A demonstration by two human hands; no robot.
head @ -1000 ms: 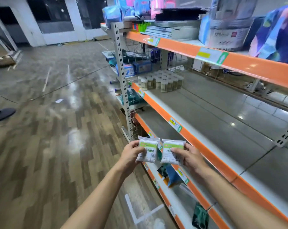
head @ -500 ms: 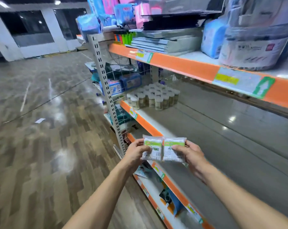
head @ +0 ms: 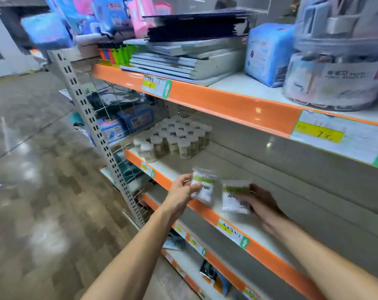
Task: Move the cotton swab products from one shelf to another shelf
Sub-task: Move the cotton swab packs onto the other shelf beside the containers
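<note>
Both hands are busy mid-frame: left hand [head: 181, 189] pinches one cotton swab packet [head: 203, 188], right hand [head: 260, 204] grips another swab packet [head: 234, 197], both held over the middle shelf [head: 227, 213] by its orange edge. Small white-capped bottles [head: 175, 139] sit further up-left on that shelf.

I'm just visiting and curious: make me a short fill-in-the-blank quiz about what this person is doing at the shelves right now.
1. Each hand holds one ____ of cotton swabs: the left hand and the right hand.
2. The front edge of the middle shelf is coloured ____.
3. The group of small jars stands at the ____ end of that shelf.
4. The stack of notebooks lies on the shelf ____ the jars.

Missing words: packet; orange; left; above
</note>
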